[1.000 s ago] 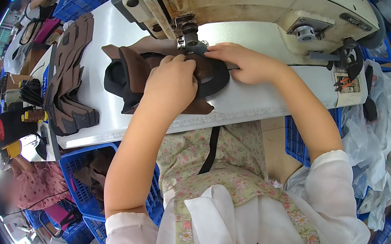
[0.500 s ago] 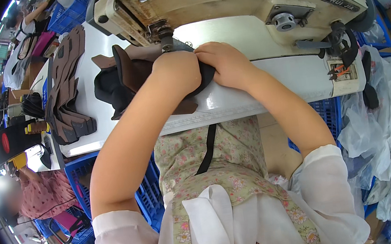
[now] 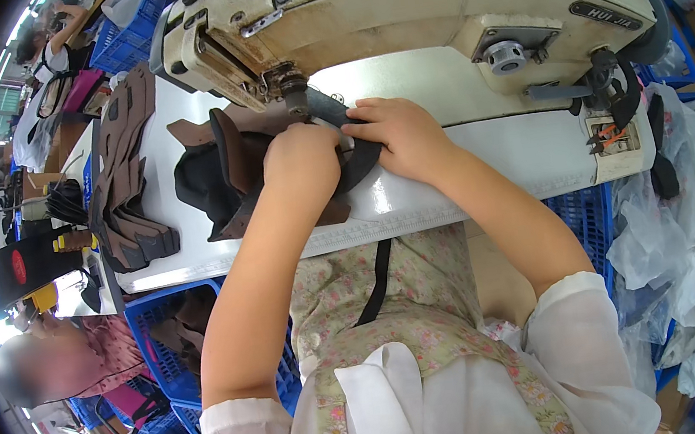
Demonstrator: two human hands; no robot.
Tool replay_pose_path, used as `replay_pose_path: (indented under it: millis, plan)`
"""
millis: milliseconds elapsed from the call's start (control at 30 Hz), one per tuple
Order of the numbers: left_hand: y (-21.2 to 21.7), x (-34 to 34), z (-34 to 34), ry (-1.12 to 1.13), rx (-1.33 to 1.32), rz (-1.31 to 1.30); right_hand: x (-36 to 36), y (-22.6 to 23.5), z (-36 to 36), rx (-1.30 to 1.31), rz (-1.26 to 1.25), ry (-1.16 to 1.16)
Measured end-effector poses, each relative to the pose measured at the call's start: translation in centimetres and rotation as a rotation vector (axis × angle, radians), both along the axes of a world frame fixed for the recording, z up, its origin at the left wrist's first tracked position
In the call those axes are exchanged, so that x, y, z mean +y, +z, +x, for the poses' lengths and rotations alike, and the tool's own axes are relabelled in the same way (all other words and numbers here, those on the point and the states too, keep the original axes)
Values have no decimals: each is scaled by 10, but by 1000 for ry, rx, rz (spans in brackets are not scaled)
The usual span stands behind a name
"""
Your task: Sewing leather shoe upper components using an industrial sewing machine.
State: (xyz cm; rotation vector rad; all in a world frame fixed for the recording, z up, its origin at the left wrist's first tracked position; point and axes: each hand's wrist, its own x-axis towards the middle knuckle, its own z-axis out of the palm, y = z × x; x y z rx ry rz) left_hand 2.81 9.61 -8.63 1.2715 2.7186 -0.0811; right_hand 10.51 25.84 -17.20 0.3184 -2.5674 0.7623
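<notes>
Looks like mid-stitch: left hand (image 3: 300,160) and right hand (image 3: 396,130) both press flat on the dark brown-and-black leather shoe piece (image 3: 228,176) right under their fingers at the cream sewing machine (image 3: 390,9) needle, so next it wants a slow, steady feed.

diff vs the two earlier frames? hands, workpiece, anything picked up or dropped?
Little changed. The right hand has drawn in closer to the left hand, near the needle. Both stay pressed on the dark brown workpiece under the sewing machine; nothing taken up or let go. The stack of cut pieces stays put.
</notes>
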Motion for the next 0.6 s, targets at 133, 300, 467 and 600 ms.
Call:
replay_pose_path:
  millis: [133,300,467,600]
  plan:
    - [3,-13,1,34,-128,163,-2,3,1,17,-38,-7]
    - [-9,-24,6,67,-112,284,-9,10,-4,-74,-135,-10]
    - [-14,-29,5,17,-27,332,-14,5,-10,25,-54,22]
    - [-5,-26,2,40,-104,279,-14,2,-16,-14,-107,51]
